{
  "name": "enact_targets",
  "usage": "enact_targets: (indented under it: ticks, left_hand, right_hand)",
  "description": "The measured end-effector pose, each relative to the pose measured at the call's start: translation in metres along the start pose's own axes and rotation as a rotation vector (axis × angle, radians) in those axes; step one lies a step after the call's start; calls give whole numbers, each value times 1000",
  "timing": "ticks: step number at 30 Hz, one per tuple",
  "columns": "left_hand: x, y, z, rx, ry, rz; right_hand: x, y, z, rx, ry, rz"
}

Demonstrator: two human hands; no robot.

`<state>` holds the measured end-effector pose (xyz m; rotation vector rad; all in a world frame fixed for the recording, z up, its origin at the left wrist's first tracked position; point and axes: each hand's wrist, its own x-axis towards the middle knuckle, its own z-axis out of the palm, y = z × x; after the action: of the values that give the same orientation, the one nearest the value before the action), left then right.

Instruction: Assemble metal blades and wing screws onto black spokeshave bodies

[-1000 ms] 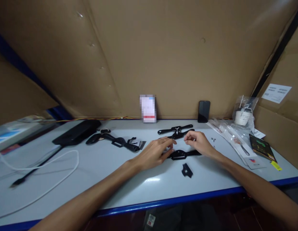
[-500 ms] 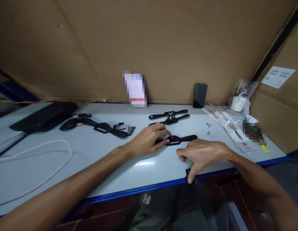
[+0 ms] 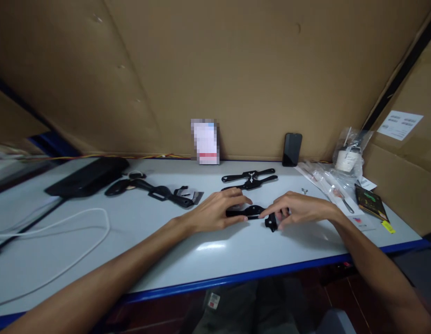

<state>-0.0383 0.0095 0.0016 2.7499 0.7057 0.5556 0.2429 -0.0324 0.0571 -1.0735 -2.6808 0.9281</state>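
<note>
On the table lies a black spokeshave body (image 3: 255,211), its left handle pinched between the thumb and fingers of my left hand (image 3: 213,211). My right hand (image 3: 297,208) is closed on a small black notched cap plate (image 3: 270,222), held low beside the body. One fingertip of that hand reaches to the body's middle and covers its right handle. Just beyond lie two black spokeshaves (image 3: 252,178) with silver screws at their middles. A silver thumb screw (image 3: 305,190) rests to the right of my right hand.
Further left are more black spokeshave parts (image 3: 159,191), a flat grey blade (image 3: 198,198), a black case-like object (image 3: 90,176) and a white cable (image 3: 104,222). Two phones stand against the cardboard, one dark (image 3: 292,149). Plastic packaging (image 3: 323,181) and a bagged cup (image 3: 347,160) are at right.
My right hand has brought the cap plate up from the table's front edge to beside the spokeshave body. My left hand keeps its hold on the handle. The camera view has shifted slightly.
</note>
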Motion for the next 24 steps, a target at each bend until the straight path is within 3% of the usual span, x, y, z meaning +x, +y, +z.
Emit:
enact_targets:
  ticks: [7, 11, 14, 19, 24]
  left_hand:
    - [0, 1, -1, 131, -35, 17]
    - [0, 2, -1, 139, -40, 21]
    - [0, 3, -1, 116, -30, 20]
    - [0, 3, 4, 61, 6, 33]
    - [1, 4, 8, 55, 16, 34]
  right_hand:
    - [10, -1, 15, -100, 39, 76]
    - [10, -5, 15, 10, 96, 22]
    - [11, -4, 10, 194, 221, -4]
    - [23, 9, 13, 365, 473, 78]
    - [40, 21, 34, 388, 440, 117]
